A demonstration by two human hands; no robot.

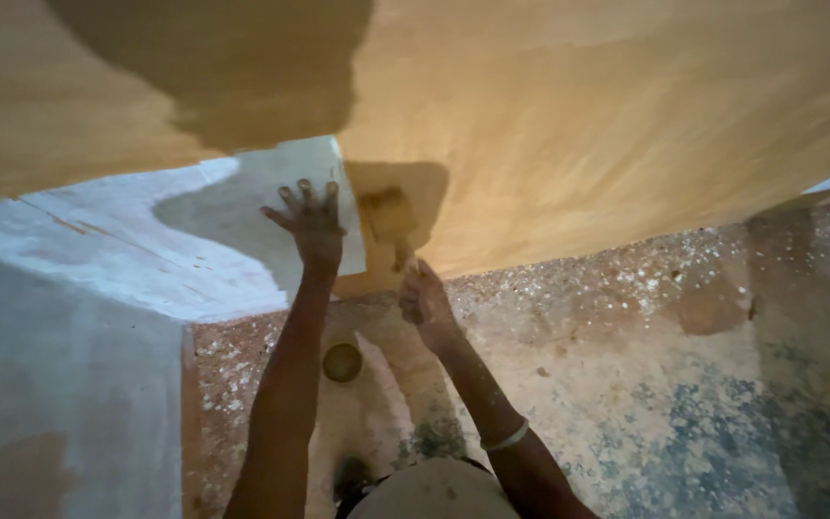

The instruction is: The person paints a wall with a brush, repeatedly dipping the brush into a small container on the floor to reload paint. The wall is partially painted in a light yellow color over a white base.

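My right hand grips the handle of a paintbrush, whose wide bristles press against the wall low down, at the edge of the yellow-ochre painted area. My left hand rests flat with fingers spread on the unpainted whitish part of the wall, just left of the brush. A white bangle circles my right wrist. The brush head is smeared with the same ochre paint.
A small round paint tin stands on the speckled floor below my arms, near the wall's foot. A grey unpainted wall runs along the left. Paint splashes dot the floor near the wall.
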